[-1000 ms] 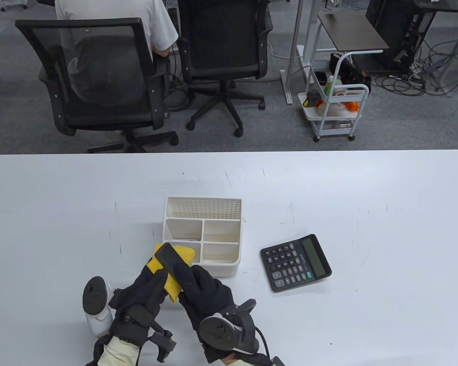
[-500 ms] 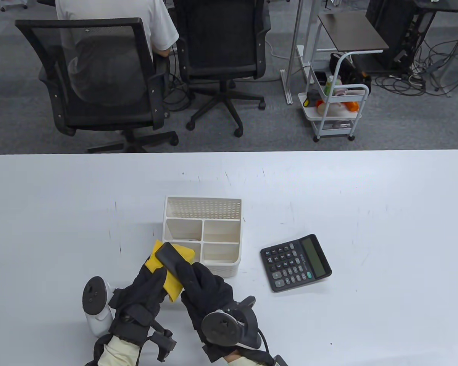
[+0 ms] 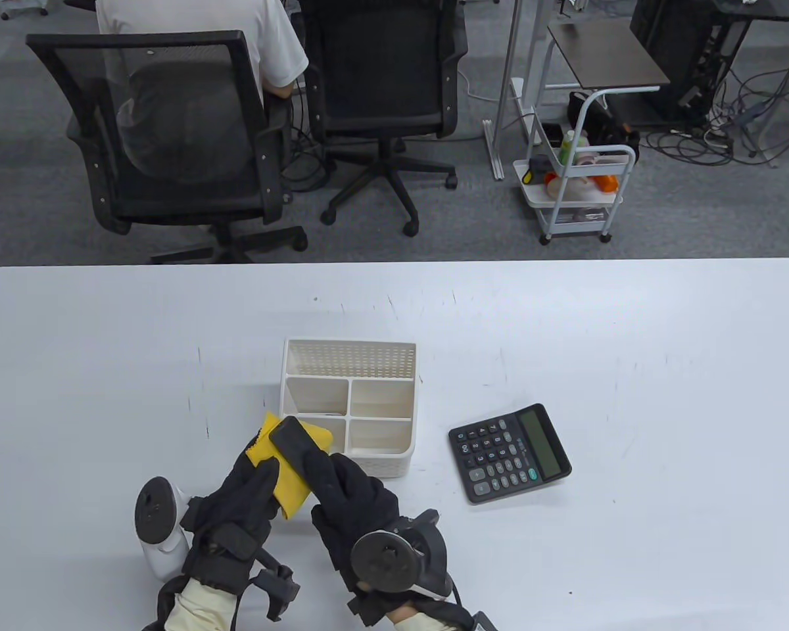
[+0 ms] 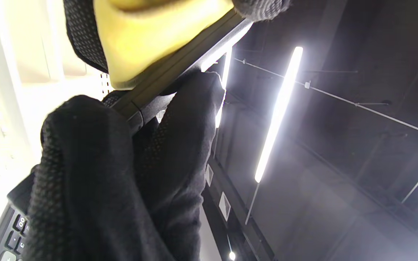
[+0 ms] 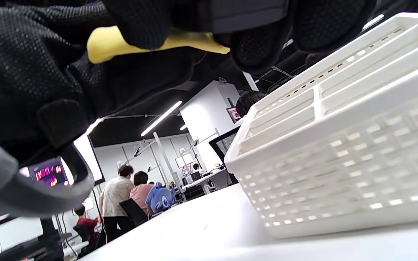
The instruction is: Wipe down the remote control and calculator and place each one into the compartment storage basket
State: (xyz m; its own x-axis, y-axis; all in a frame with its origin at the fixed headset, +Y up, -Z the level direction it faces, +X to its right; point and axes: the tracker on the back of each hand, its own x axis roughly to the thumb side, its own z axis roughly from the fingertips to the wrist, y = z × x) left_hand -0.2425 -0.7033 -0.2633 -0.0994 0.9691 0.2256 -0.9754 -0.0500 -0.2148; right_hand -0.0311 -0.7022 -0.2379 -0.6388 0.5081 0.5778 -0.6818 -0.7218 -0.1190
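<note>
My right hand (image 3: 342, 490) grips the near end of a black remote control (image 3: 294, 444), which sticks out up-left toward the basket. Under the remote lies a yellow cloth (image 3: 288, 483), and my left hand (image 3: 250, 490) holds that cloth against the remote's underside. In the left wrist view the yellow cloth (image 4: 151, 32) presses on the remote's edge (image 4: 180, 63) with my gloved fingers around it. The white compartment storage basket (image 3: 348, 351) stands just beyond the hands; the compartments that show hold nothing. A black calculator (image 3: 509, 453) lies flat to the right of the basket.
The white table (image 3: 631, 342) ends at its far edge, with two black office chairs (image 3: 171, 131) and a seated person behind. A white rolling cart (image 3: 575, 190) stands at the back right. In the right wrist view the basket wall (image 5: 339, 166) is close on the right.
My left hand has slid back toward me along the remote with the cloth, and the cloth has shifted slightly. The right hand holds the remote nearly still.
</note>
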